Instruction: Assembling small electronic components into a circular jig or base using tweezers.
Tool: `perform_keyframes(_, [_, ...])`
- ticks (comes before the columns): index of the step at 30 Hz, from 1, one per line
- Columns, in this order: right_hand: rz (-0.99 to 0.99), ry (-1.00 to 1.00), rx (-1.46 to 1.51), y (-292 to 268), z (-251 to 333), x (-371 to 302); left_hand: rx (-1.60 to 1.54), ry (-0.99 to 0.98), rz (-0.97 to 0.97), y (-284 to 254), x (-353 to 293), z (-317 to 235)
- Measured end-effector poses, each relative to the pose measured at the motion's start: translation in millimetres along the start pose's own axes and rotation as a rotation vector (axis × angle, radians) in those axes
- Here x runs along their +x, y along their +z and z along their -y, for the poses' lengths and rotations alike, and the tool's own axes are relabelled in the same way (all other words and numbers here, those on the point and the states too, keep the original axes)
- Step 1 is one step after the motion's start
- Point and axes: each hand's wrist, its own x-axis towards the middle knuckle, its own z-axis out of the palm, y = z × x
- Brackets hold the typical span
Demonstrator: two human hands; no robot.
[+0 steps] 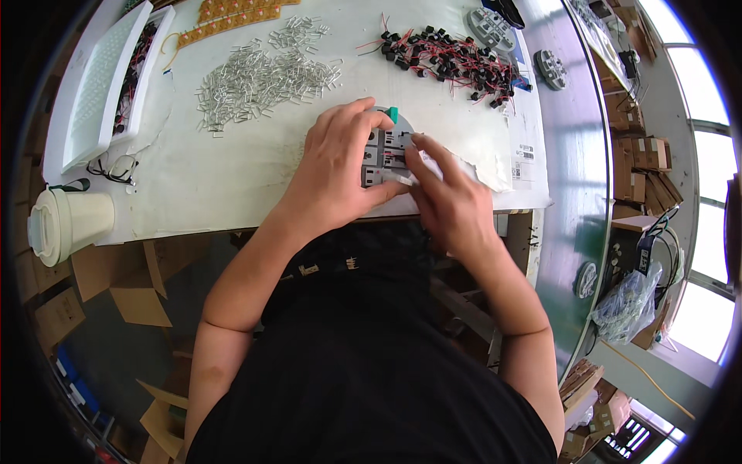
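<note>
A grey round piece (392,156) with several slotted compartments lies near the table's front edge, partly covered by both hands. At its far side is a small green block (393,114). My left hand (331,166) grips the piece from its left, with fingers curled over the far rim and the thumb at the near edge. My right hand (456,197) is at the right side, fingers bent and fingertips close together over the compartments. Motion blurs it a little, and whatever it pinches is too small or hidden to name.
Small silvery metal clips (259,77) lie heaped at the far left. Black parts with red wires (456,62) are piled at the far right, beside another grey round piece (491,29). Orange circuit boards (232,17), a white tray (97,93), glasses (120,167) and a lidded white container (73,223) line the left.
</note>
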Motion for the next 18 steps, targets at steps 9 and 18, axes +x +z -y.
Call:
perform_keyframes(9, [-0.283,0.188,1.0,9.4,-6.8,30.0,0.045,-0.032,0.038,-0.1,-2.2,0.8])
perform_keyframes(18, [-0.36,0.033,0.913,44.2,-3.6,52.3,0.216,0.018,0.045,-1.9,8.0,-12.8])
